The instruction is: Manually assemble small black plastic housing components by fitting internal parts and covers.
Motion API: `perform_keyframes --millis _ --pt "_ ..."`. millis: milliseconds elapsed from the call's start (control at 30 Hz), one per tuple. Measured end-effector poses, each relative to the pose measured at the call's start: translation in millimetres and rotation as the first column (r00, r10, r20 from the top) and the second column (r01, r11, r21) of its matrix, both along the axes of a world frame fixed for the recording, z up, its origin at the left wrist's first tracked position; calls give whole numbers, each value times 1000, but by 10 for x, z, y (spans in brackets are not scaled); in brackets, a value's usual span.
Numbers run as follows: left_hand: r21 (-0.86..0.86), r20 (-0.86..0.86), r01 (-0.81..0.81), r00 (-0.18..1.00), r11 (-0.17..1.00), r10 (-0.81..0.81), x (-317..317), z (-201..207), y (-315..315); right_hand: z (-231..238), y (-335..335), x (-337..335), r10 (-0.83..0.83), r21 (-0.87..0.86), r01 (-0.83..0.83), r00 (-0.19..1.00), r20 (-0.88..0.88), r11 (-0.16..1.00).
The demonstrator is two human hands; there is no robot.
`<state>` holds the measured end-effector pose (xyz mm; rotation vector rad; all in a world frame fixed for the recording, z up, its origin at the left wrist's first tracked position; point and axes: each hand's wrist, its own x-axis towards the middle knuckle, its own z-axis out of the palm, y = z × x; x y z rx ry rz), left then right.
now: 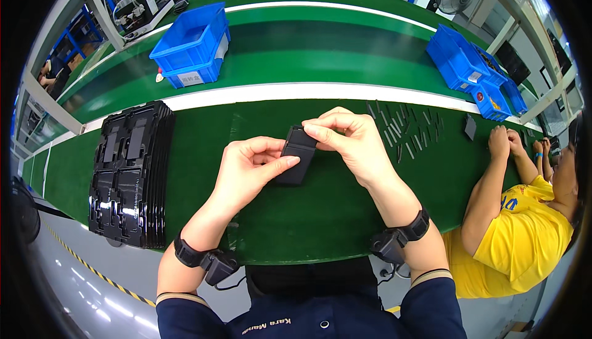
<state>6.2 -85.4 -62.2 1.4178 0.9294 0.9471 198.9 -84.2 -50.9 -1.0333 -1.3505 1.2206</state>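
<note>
Both my hands hold a flat black rectangular case (295, 171) above the green bench top, tilted slightly. My left hand (246, 169) grips its left side, with the thumb lying across the front. The thumb and fingers of my right hand (351, 141) pinch the case's upper end, at a small black piece or flap whose kind I cannot make out. Fingers behind the case are partly hidden. Right of my right hand, several thin dark and grey strips (407, 130) lie scattered on the bench.
A stack of black moulded trays (126, 175) stands at the left. Stacked blue bins (191, 46) sit on the far green belt, with more blue bins (459, 61) at the right. A co-worker in yellow (524, 234) sits at the right, near a small dark flat piece (470, 127).
</note>
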Motion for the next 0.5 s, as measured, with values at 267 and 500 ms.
perform_keyframes --millis 267,500 --pt "-13 -1 17 1000 1000 -17 3 -24 5 19 -5 21 17 -48 -17 1000 0 999" --pt "1 -47 7 999 1000 -7 -3 10 -12 -18 5 5 43 -75 -47 997 -62 996"
